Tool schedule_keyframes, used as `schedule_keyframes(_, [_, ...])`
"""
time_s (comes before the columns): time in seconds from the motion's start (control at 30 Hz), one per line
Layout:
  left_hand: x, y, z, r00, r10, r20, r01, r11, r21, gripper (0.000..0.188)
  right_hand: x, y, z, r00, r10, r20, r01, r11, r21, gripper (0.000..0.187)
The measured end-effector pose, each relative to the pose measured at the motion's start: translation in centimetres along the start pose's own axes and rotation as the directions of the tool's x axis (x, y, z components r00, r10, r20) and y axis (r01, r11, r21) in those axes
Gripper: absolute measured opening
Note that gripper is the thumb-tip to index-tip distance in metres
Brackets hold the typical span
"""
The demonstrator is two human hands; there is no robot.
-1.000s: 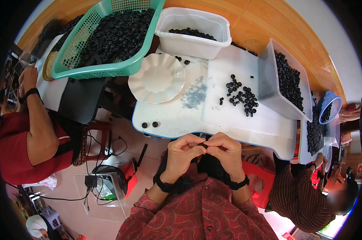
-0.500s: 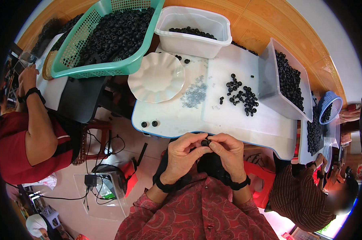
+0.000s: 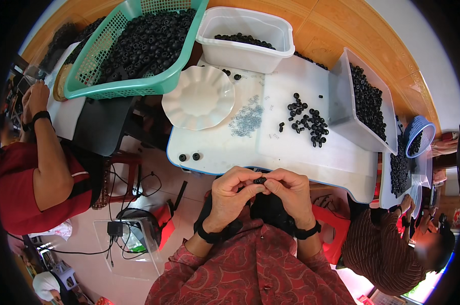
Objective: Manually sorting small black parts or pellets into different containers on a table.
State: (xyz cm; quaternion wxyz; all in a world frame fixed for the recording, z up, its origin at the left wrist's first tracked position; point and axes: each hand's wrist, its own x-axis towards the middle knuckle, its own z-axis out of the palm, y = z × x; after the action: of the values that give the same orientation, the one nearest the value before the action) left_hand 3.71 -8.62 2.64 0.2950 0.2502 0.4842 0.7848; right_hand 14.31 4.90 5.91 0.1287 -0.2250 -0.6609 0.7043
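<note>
Both hands meet just off the table's near edge, pinching one small black ring-shaped part (image 3: 260, 180) between them. My left hand (image 3: 232, 197) grips it from the left with thumb and fingertips. From the right, my right hand (image 3: 292, 195) holds the same piece in a thumb-and-finger pinch. Fingertips cover part of it, so its exact kind is unclear. On the white table (image 3: 214, 147) ahead lie a cluster of loose black parts (image 3: 316, 127) and a patch of tiny clear rings (image 3: 247, 118). Two black round parts (image 3: 189, 157) sit at the left near corner.
A green basket (image 3: 123, 91) heaped with black parts stands far left, beside a scalloped white plate (image 3: 199, 96). A white bin (image 3: 240, 58) is at the back, and a translucent bin (image 3: 341, 109) at the right. Co-workers sit left (image 3: 42, 178) and right (image 3: 382, 249). Cables (image 3: 77, 251) cross the floor.
The black part has turned between my fingertips and now shows more of its side. My hands have shifted only slightly; the things on the table stay put.
</note>
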Motion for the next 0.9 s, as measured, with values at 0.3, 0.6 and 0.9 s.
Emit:
schedule_keyframes(0.3, [0.0, -0.2, -0.7, 0.999, -0.039, 0.02, 0.038, 0.998, 0.05, 0.024, 0.2, -0.3, 0.1, 0.999, 0.032, 0.023, -0.034, 0.995, 0.091, 0.012])
schedule_keyframes(0.6, [0.2, -0.3, -1.5, 0.982, -0.174, 0.068, 0.177, 0.983, -0.046, 0.029, 0.0, -0.5, 0.4, 0.999, -0.044, 0.022, 0.043, 0.999, 0.033, 0.011])
schedule_keyframes(0.9, [0.2, -0.5, -1.0, 0.999, -0.05, 0.023, 0.05, 0.998, -0.028, 0.025, 0.0, 0.3, 0.8, 0.998, -0.017, -0.063, 0.026, 0.99, 0.141, 0.011])
